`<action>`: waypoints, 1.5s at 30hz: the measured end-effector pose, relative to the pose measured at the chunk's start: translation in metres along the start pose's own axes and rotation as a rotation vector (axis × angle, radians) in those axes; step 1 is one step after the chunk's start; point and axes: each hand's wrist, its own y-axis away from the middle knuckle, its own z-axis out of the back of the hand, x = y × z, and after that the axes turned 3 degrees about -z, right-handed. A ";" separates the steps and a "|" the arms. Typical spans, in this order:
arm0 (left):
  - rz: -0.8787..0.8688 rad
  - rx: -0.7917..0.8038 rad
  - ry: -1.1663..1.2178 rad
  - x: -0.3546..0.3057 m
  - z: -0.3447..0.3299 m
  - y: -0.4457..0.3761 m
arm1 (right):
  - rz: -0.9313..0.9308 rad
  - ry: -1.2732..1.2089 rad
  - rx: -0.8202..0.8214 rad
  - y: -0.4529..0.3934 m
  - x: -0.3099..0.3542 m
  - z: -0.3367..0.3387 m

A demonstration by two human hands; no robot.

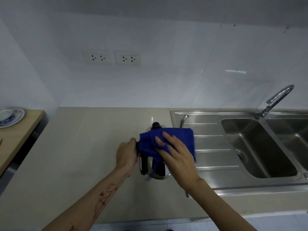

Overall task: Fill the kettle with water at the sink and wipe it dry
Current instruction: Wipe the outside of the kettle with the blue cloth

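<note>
A steel kettle (150, 170) with a black handle and a black lid knob (156, 125) stands on the beige counter, just left of the sink's draining board. A blue cloth (180, 137) is draped over most of its top and side. My left hand (125, 154) is closed around the kettle's black handle. My right hand (176, 155) lies flat on the cloth and presses it against the kettle. Most of the kettle's body is hidden under the cloth and my hands.
A stainless steel sink (283, 180) with a ribbed draining board (208, 129) and a curved tap (276, 99) is at the right. Two wall sockets (112, 58) sit above the counter (80, 147). A wooden table with a plate and bowl (10, 116) stands at the left.
</note>
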 end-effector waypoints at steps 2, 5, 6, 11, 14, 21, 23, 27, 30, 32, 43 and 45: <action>0.001 0.031 -0.013 -0.005 0.000 0.001 | -0.220 -0.163 -0.065 -0.002 -0.008 -0.007; -0.006 0.050 -0.007 -0.011 0.000 0.001 | -0.640 -0.539 -0.159 -0.038 -0.002 0.000; -0.006 0.046 0.011 -0.013 0.000 0.000 | -0.618 -0.541 -0.177 -0.043 0.006 0.000; -0.012 0.046 0.042 -0.014 0.003 0.000 | -0.424 -0.559 -0.150 -0.006 0.016 -0.007; -0.037 0.072 -0.027 -0.014 0.006 0.004 | -0.755 -0.729 -0.253 -0.024 -0.002 -0.007; -0.013 0.004 -0.047 -0.021 0.015 -0.004 | -0.622 -0.655 -0.193 -0.032 0.021 -0.019; 0.014 -0.001 -0.029 -0.019 0.018 -0.005 | -0.593 -0.670 -0.144 -0.027 0.028 -0.020; 0.064 -0.015 -0.003 -0.010 0.021 -0.004 | -0.529 -0.673 -0.053 -0.015 0.029 -0.020; 0.064 -0.039 -0.002 -0.005 0.028 -0.004 | -0.588 -0.731 -0.057 -0.003 0.028 -0.022; 0.055 -0.054 -0.009 -0.002 0.034 -0.006 | -0.677 -0.715 -0.052 0.004 0.022 -0.027; -0.009 -0.114 -0.088 0.015 0.050 -0.019 | -0.951 -0.611 0.094 0.042 -0.009 -0.043; -0.013 -0.126 -0.099 0.017 0.052 -0.024 | -0.989 -0.474 0.131 0.054 -0.010 -0.055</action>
